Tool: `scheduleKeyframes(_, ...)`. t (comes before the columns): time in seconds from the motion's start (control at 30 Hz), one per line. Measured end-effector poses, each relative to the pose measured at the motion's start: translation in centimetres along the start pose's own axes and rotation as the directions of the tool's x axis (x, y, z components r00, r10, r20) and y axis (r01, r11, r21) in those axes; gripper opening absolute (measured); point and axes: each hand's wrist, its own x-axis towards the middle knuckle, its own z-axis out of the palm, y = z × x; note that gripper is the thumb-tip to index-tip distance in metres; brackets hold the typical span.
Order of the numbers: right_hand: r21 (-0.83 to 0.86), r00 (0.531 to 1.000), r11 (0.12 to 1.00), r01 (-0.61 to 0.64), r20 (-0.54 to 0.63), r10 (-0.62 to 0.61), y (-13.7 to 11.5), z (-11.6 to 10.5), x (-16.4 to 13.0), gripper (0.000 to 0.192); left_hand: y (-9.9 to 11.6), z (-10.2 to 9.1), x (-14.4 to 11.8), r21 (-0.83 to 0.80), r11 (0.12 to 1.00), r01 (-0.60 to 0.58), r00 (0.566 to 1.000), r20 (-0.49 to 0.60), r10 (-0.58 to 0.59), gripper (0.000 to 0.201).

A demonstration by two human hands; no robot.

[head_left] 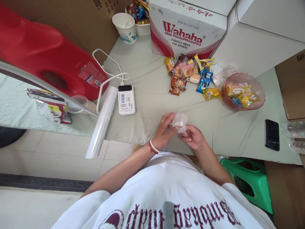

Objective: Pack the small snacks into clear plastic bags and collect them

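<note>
Near the table's front edge, both my hands are closed on a crumpled clear plastic bag. My left hand, with a ring and two bracelets at the wrist, grips the bag's left side. The fingertips of my right hand pinch its lower right edge. What the bag contains, if anything, I cannot make out. Beyond my hands lies a pile of small wrapped snacks in brown, pink, yellow and blue. To its right stands a pink translucent bowl with several wrapped snacks inside.
A white power bank with a cable lies left of my hands, beside a roll of plastic film overhanging the edge. A red jug, paper cup and Wahaha box stand behind. A black phone lies at right.
</note>
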Motion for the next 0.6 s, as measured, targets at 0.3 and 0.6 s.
scheduleKeyframes(0.3, -0.050, 0.997, 0.996, -0.073, -0.006, 0.072, 0.5, 0.6, 0.3, 0.029, 0.9, -0.6, -1.1, 0.155, 0.986, -0.068, 0.994, -0.080, 0.081, 0.018)
scheduleKeyframes(0.6, -0.221, 0.996, 0.975, 0.028, -0.074, -0.046, 0.1, 1.2, -0.2, 0.034, 0.2, -1.1, 0.7, -0.027, 0.986, 0.166, 0.983, -0.075, -0.168, 0.017)
